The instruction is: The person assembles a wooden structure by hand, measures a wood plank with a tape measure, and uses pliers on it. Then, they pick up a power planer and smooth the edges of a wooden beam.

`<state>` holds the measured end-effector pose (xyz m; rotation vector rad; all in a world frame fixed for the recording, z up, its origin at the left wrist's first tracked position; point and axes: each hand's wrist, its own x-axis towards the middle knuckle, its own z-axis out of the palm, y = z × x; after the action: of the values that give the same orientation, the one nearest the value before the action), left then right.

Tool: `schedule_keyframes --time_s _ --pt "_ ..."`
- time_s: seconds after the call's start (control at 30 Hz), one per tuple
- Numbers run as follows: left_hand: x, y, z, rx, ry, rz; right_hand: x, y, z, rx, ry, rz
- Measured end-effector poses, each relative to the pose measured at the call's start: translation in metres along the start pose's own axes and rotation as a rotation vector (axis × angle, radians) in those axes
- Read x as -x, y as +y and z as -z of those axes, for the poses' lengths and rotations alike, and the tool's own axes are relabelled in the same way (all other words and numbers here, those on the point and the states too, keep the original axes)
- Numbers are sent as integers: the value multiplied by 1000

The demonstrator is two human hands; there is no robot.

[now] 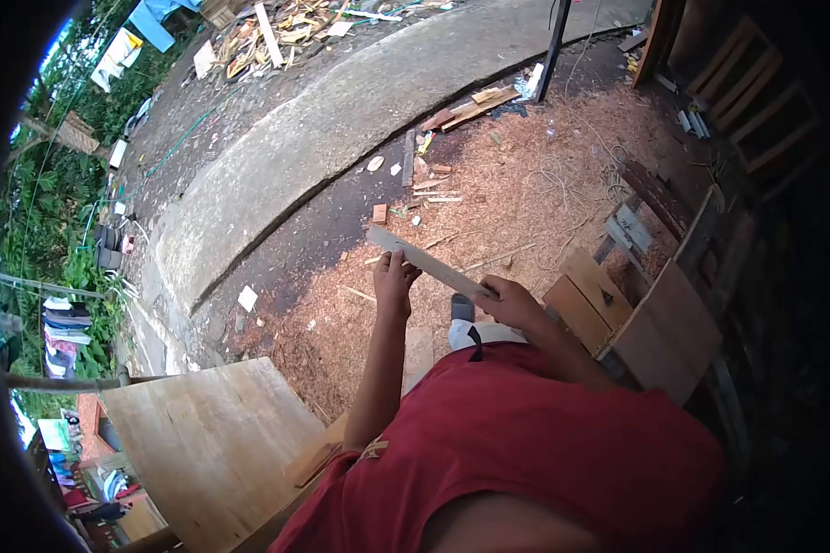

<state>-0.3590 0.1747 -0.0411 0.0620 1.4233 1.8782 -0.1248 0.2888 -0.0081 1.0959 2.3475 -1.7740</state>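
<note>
Gripping from two places, the left grip point(394, 276) and the right grip point(512, 302) are both closed on one narrow wooden strip point(431, 264)! And look where it sits: up in front of the body, above the littered ground, slanting from its far end at upper left down to the right grip. The left grip has it from below, fingers pointing up, fingertips against the strip just short of that far end, forearm rising almost straight. Over on the other side, the right grip wraps the nearer end, knuckles on top, its forearm angling in from the right across the red shirt point(516, 424).

Down below, a dark shoe point(463, 309) shows just beyond the shirt, and wood shavings point(498, 175) carpet the ground, with a tangle of rope point(563, 189) lying across them. Close by on the right, light wooden boards point(584, 300) lean together; down on the left, it's a broad plywood sheet point(212, 433). Further out, a concrete strip point(295, 147) curves across, a heap of wood scraps point(286, 46) lies beyond it, and at the upper left edge, cloths point(152, 28) hang near the greenery!
</note>
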Motion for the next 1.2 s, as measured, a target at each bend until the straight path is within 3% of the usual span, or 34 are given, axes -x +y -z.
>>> schedule_keyframes --time_s 0.17,0.27,0.37,0.43,0.5,0.6,0.77,0.83,0.9,1.03,1.07,1.2 --pt "-76 26 -49 -9 -144 54 -65 -40 92 36 -70 -93" --pt "-118 43 -79 47 -168 97 -103 -48 121 293 5 88" --pt "-174 56 -108 66 -276 68 -148 -45 145 159 17 24" --pt "-204 74 -141 -6 -285 43 -177 -45 166 46 -41 -121" --pt "-250 82 -167 -87 -332 49 -209 -42 187 -65 -51 -115" --pt "-341 67 -211 -174 -436 37 -261 -21 214 -36 220 32" --pt "-448 83 -356 -340 -465 -58 -315 -52 294 -37 481 -157" --pt "-484 85 -411 -333 -659 -210 -324 -73 330 17 559 -154" --pt "-527 80 -461 -319 -831 -126 -330 -81 358 -2 674 -219" --pt "-580 61 -562 -492 -1005 -210 -326 -64 397 -31 914 -277" --pt "-588 56 -583 -528 -1109 -138 -324 -61 407 -53 954 -282" --pt "-587 22 -671 -501 -1205 -18 -333 -52 457 -129 1037 -341"
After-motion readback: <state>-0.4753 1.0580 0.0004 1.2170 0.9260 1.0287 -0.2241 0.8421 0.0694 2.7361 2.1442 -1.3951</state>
